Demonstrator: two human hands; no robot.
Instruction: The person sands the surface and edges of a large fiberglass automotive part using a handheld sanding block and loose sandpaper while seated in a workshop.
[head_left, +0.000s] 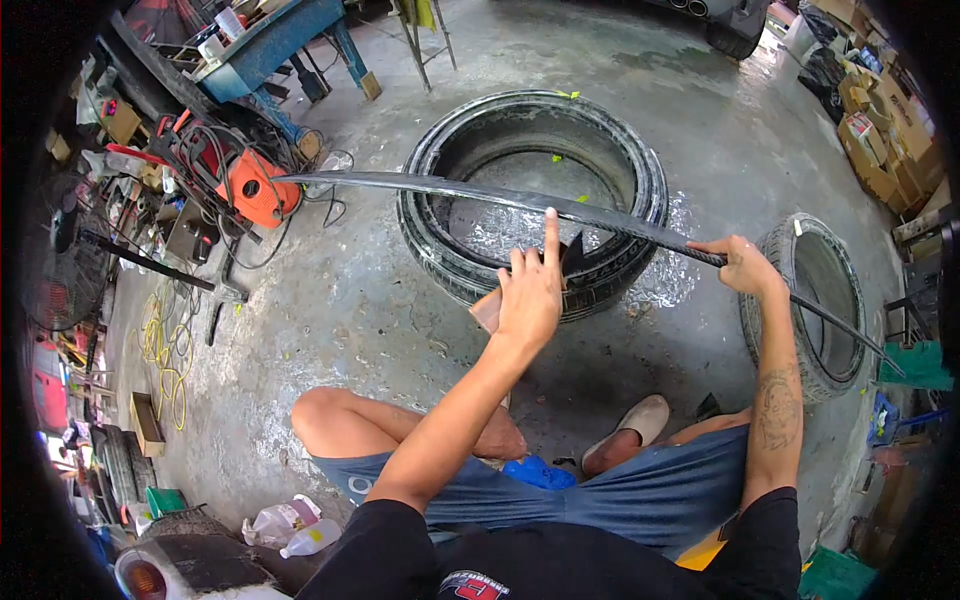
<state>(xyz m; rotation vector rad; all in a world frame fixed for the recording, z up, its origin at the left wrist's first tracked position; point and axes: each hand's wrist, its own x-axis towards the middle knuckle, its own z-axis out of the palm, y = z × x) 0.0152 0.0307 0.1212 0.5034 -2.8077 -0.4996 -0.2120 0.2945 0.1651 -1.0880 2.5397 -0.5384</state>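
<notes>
A long, thin, dark strip with a woven carbon-fibre look (487, 194) spans the view above a wet tyre (420, 247) lying flat on the floor. My right hand (750, 266) grips the strip right of that tyre. My left hand (531, 289) is below the strip's middle, its index finger extended to the strip's lower edge. A brown block or folded pad (487, 310) shows under my left palm, with a dark flap beside the fingers. How the strip rests on the tyre is partly hidden.
A second tyre (772, 322) leans at the right. An orange pressure washer (259, 191) with hoses stands at the left, near a blue workbench (259, 49). Plastic bottles (307, 538) lie at lower left; a yellow hose (154, 334) coils on the floor. Cardboard boxes (874, 161) stand upper right.
</notes>
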